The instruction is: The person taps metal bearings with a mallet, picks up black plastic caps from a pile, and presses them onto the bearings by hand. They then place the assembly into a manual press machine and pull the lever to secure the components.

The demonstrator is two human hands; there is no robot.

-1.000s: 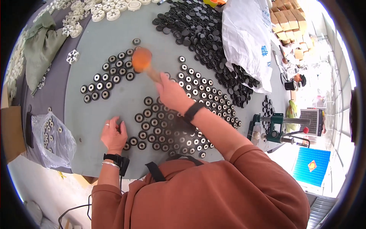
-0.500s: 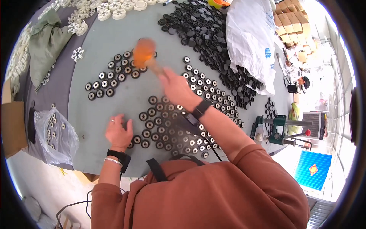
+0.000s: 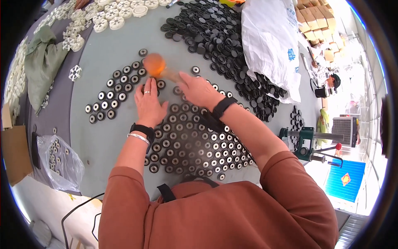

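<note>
My right hand (image 3: 200, 91) is closed round the wooden handle of a mallet (image 3: 154, 64) with an orange head. The mallet head is blurred and hangs over the far end of the left group of wheels. Just below it my left hand (image 3: 150, 106) reaches forward, fingers stretched out and thumb apart. Its fingertips are at a small round black wheel, which they partly cover. Black wheels with metal centres (image 3: 118, 87) lie in slanting rows to the left. A larger group of the same wheels (image 3: 176, 145) spreads under and beside my forearms.
A heap of black round caps (image 3: 211, 37) lies at the back beside a white sack (image 3: 269, 45). White round plastic parts (image 3: 118, 12) line the far left edge. A green bench press (image 3: 306, 143) stands at the right. A clear bag of wheels (image 3: 60, 162) lies at the left.
My left hand has moved forward and right, from the near wheels to the far ones beneath the mallet. The mallet head is slightly lower in view, still in my right hand.
</note>
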